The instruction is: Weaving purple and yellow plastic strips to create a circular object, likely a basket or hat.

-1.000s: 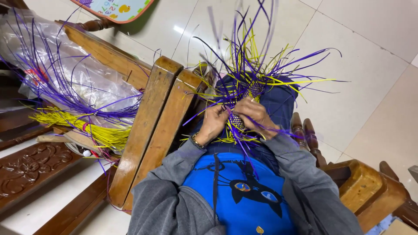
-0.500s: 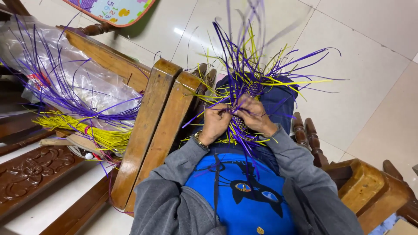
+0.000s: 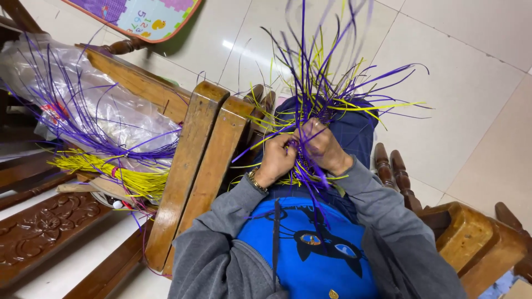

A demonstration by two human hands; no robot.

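While you sit between the brown wooden chair arms [image 3: 188, 166], the bundle of loose purple and yellow strips [image 3: 100, 149] lies on the clear plastic bag [image 3: 111, 111] to your left. The half-woven purple and yellow strip piece [image 3: 310, 105] rests over your lap, raised slightly higher than a second ago. Your left hand [image 3: 277, 158] and right hand [image 3: 324, 147], now closer together, both pinch its strands with fingers closed.

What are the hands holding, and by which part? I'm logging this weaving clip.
Both the left hand and right hand grip a purple-and-yellow woven strip piece at its woven middle, loose strands fanning out beyond.
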